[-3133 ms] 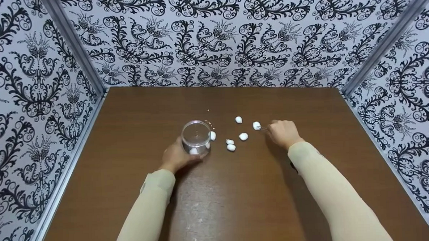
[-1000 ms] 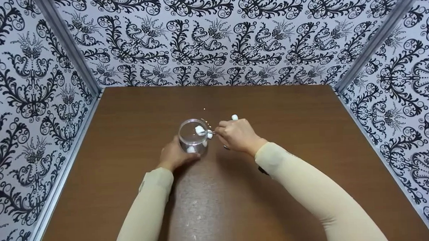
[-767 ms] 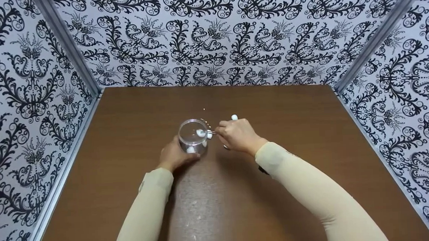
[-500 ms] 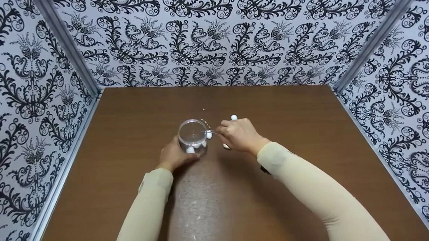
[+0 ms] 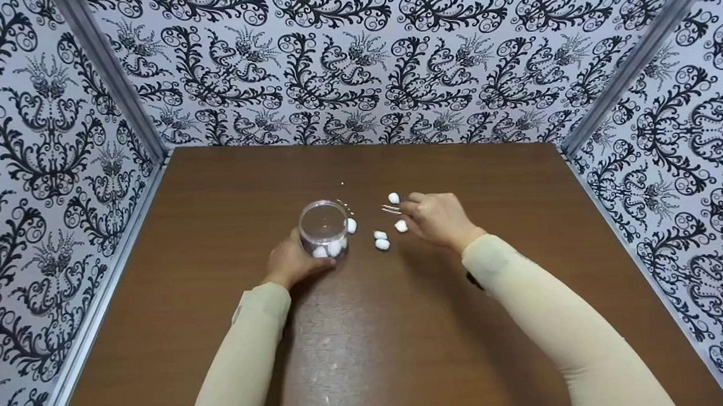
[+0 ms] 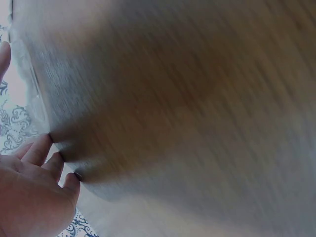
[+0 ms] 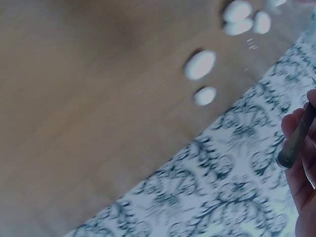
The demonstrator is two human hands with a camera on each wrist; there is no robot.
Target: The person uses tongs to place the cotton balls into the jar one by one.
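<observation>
The right hand (image 5: 438,220) has drawn back from the glass (image 5: 323,228), holding empty tweezers (image 5: 391,209) among loose cotton balls (image 5: 381,244) on the desk (image 5: 220,331). The left hand (image 5: 291,262) still grips the glass, balls inside.

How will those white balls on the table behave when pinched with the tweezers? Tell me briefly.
The white balls look soft and fluffy, so probably light and squashy. Their rounded shape suggests they may roll if nudged. The thin tweezers in the right hand likely suffice.

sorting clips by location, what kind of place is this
Probably a staged recording booth, not a lived-in room: a bare brown table boxed in on three sides by black-and-white patterned panels joined with metal corner strips.
</observation>
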